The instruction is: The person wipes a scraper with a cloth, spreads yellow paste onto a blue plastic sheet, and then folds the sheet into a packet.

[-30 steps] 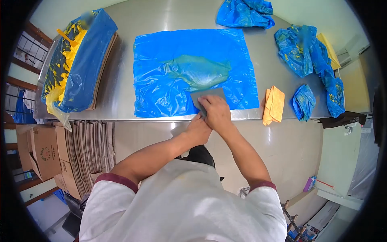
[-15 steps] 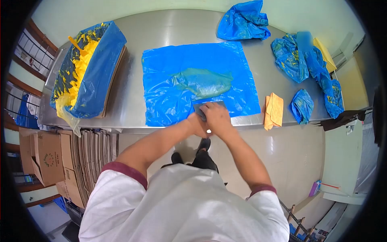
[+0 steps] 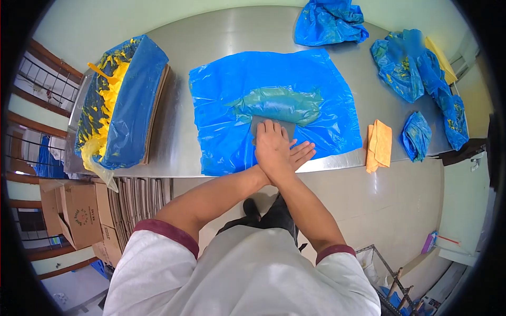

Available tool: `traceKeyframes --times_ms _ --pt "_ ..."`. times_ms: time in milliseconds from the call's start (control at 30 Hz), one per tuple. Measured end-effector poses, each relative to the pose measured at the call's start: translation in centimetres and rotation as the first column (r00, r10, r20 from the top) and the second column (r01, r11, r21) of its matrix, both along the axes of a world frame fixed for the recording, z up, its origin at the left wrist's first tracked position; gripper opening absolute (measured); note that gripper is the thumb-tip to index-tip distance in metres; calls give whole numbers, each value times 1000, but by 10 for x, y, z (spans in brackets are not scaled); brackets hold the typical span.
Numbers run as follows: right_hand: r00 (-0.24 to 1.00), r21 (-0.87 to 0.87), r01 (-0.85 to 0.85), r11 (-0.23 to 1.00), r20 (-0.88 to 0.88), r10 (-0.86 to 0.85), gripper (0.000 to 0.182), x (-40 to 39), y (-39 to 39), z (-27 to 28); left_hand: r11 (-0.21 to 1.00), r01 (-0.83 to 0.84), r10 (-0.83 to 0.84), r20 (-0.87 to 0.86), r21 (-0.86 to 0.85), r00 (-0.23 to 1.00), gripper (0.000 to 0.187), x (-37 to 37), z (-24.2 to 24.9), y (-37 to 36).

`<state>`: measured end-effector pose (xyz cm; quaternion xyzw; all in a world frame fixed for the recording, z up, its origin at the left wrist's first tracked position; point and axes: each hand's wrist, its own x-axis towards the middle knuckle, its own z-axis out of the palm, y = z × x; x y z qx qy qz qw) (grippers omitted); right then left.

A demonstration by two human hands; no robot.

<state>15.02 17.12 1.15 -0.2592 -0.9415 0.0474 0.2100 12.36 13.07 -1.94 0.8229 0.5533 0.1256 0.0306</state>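
Note:
A blue plastic sheet (image 3: pixel 221 73) lies flat on the metal table, with a greenish, rounded lump of material (image 3: pixel 282 102) showing under the plastic near its middle. My right hand (image 3: pixel 274 147) holds a flat grey scraper (image 3: pixel 287 126) against the lump's near edge, fingers over its face. Crossed beneath my right wrist, my left hand (image 3: pixel 299 154) has its fingers stretched out to the right over the sheet's front part and grips nothing.
At the left of the metal table (image 3: pixel 205 31) stands a blue-lined box (image 3: pixel 132 116) with yellow paste and an orange spatula (image 3: pixel 101 72). An orange cloth (image 3: pixel 379 146) and crumpled blue bags (image 3: pixel 398 73) lie right, another bag (image 3: pixel 329 23) behind. Folded cartons (image 3: pixel 142 203) stand below left.
My left hand has come off the scraper and opened, its fingers now pointing right. My right hand and the scraper have moved up against the lump, which looks narrower. The view has shifted slightly.

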Motion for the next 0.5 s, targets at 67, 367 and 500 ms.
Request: traceKeyframes --times_ms 67,367,500 --pt "999 -3 -45 999 12 45 19 8 1 9 999 1 0 -25 42 1000 72 2 -9 3" --pt "972 -160 -198 967 92 215 20 7 -10 26 992 -72 88 -158 104 983 64 6 -16 -1" --pt "989 -154 -127 980 49 136 30 -20 -15 12 998 -55 63 -197 44 978 67 1 -7 2"
